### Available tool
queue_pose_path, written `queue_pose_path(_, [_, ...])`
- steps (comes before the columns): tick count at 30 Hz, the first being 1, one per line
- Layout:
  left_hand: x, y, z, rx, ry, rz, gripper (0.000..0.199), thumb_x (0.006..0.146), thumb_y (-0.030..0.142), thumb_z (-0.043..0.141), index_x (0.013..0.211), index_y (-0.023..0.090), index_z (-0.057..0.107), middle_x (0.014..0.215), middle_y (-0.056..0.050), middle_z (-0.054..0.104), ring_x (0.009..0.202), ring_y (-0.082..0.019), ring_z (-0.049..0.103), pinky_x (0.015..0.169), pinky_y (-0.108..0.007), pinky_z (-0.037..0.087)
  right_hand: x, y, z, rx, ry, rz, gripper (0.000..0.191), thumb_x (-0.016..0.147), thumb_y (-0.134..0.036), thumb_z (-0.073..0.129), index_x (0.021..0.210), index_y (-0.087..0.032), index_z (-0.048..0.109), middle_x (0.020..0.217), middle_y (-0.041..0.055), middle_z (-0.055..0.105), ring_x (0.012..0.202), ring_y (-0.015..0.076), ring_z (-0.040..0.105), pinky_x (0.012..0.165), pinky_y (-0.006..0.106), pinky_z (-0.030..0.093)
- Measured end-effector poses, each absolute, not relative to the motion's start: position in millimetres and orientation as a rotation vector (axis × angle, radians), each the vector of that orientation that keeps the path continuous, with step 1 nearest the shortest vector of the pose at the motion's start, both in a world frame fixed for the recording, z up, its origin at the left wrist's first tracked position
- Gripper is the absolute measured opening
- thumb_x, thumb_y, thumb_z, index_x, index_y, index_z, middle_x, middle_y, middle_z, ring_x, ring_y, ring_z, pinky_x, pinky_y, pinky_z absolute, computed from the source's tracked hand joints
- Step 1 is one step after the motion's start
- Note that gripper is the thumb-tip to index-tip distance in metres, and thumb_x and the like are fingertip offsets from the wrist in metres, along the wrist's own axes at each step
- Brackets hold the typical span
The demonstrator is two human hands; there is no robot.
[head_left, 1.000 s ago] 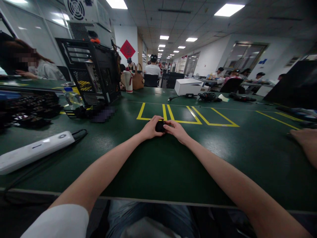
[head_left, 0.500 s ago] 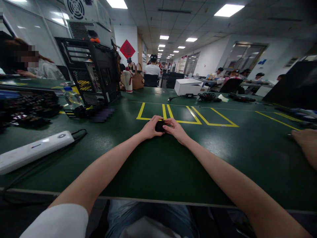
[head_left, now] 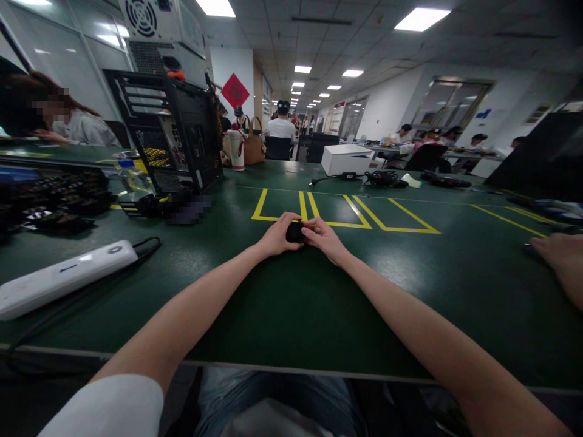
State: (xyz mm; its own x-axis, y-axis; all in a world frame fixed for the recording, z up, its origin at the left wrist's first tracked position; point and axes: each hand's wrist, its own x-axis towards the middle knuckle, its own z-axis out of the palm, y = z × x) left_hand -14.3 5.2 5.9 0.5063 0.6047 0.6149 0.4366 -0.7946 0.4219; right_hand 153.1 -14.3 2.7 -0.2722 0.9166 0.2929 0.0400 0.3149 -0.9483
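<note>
Head view, looking forward and down: two bare forearms reach from the lower corners across a dark green table (head_left: 291,315), and the hands meet near its middle around a small black object (head_left: 294,232). The object sits between the two hands, just on the near side of yellow tape outlines (head_left: 334,225) on the tabletop; its details are too dark and small to make out.

The left hand (head_left: 276,235) is curved around the object's left side, fingers over the far edge and thumb along the near edge, gripping it. The right hand (head_left: 325,240) has its fingers and thumb bent close together against the object's right side; whether they pinch a part of it cannot be told.

To the left lies a long white device (head_left: 68,276) with a dark cable. Beyond it are a pile of dark parts (head_left: 59,194), a bottle with a blue cap (head_left: 132,179) and an open black computer case (head_left: 170,133). Further back stand a white cup (head_left: 237,150) and a brown bag (head_left: 254,147), with a white box (head_left: 347,160) and black cables (head_left: 385,178) to their right. At the right edge, another person's hand (head_left: 562,258) rests by the table, partly cut off
</note>
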Motion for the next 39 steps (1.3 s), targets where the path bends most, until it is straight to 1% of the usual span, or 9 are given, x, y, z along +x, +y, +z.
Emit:
queue_pose_path(3, [-14.5,5.5,5.6,2.538,0.882,1.165,0.058,0.057,0.026,0.066,0.108,0.020,0.038,0.106,-0.005,0.044,0.098,-0.021,0.046,0.085,-0.034,0.039,152.9,-13.0,2.3,-0.888,-1.568,1.149,0.024,0.068,-0.034,0.059,0.087,-0.024,0.049,0.091,0.0001,0.054,0.082,0.0131,0.054,0.074,0.033,0.047])
queue_pose_path(9, [-14.8,3.1,7.6,2.522,0.926,1.125,0.059,0.057,0.027,0.067,0.108,0.021,0.038,0.106,-0.005,0.044,0.097,-0.021,0.047,0.082,-0.036,0.040,154.6,-9.7,3.6,-0.966,-1.565,1.200,0.027,0.068,-0.033,0.058,0.092,-0.022,0.053,0.096,0.0027,0.054,0.086,0.0152,0.054,0.078,0.036,0.046])
queue_pose_path(14, [-15.3,1.8,8.1,2.524,0.935,1.121,0.059,0.057,0.028,0.067,0.108,0.021,0.038,0.106,-0.005,0.043,0.096,-0.021,0.047,0.081,-0.035,0.041,157.2,-10.5,6.4,-0.884,-1.637,1.128,0.026,0.063,-0.024,0.064,0.086,-0.021,0.052,0.096,0.0004,0.054,0.091,0.0152,0.054,0.085,0.037,0.042])
queue_pose_path(19, [-16.0,1.9,7.9,2.528,0.945,1.130,0.057,0.058,0.028,0.066,0.108,0.021,0.038,0.105,-0.005,0.044,0.095,-0.021,0.047,0.080,-0.034,0.041,156.6,-15.7,7.4,-0.820,-1.649,1.129,0.029,0.061,-0.019,0.064,0.087,-0.021,0.051,0.099,0.0001,0.054,0.093,0.0150,0.054,0.089,0.037,0.040])
queue_pose_path(24, [-16.0,2.3,7.5,2.534,0.939,1.129,0.057,0.058,0.027,0.066,0.107,0.021,0.038,0.105,-0.005,0.044,0.096,-0.021,0.047,0.082,-0.034,0.040,153.6,-15.5,4.4,-0.861,-1.620,1.114,0.028,0.064,-0.025,0.061,0.090,-0.023,0.050,0.102,0.0003,0.053,0.085,0.0143,0.057,0.080,0.035,0.045])
queue_pose_path(28, [-15.6,2.9,6.8,2.541,0.924,1.155,0.057,0.058,0.026,0.066,0.107,0.021,0.038,0.105,-0.004,0.044,0.097,-0.020,0.046,0.084,-0.034,0.040,151.7,-10.9,2.1,-0.885,-1.603,1.073,0.025,0.066,-0.032,0.060,0.086,-0.021,0.051,0.090,0.0001,0.056,0.074,0.0126,0.058,0.071,0.033,0.048])
queue_pose_path(30, [-15.5,3.0,6.7,2.539,0.918,1.163,0.058,0.058,0.027,0.066,0.108,0.020,0.038,0.104,-0.005,0.044,0.096,-0.020,0.047,0.083,-0.033,0.040,151.6,-9.5,2.1,-0.889,-1.602,1.066,0.026,0.065,-0.032,0.061,0.086,-0.021,0.051,0.091,0.0003,0.056,0.075,0.0128,0.058,0.071,0.032,0.048])
queue_pose_path(34, [-15.6,2.8,7.0,2.534,0.920,1.149,0.057,0.058,0.026,0.066,0.108,0.021,0.038,0.105,-0.004,0.044,0.095,-0.019,0.047,0.082,-0.033,0.040,153.1,-9.3,3.2,-0.926,-1.634,1.070,0.033,0.067,-0.033,0.059,0.098,-0.023,0.051,0.104,0.0029,0.053,0.083,0.0146,0.057,0.076,0.035,0.047])
queue_pose_path(39, [-16.0,4.0,5.6,2.536,0.927,1.141,0.058,0.058,0.029,0.066,0.108,0.021,0.038,0.105,-0.004,0.043,0.095,-0.020,0.047,0.082,-0.034,0.041,155.0,-9.4,3.5,-0.918,-1.699,1.081,0.030,0.068,-0.031,0.058,0.096,-0.021,0.052,0.096,0.0026,0.056,0.084,0.0158,0.057,0.082,0.039,0.044])
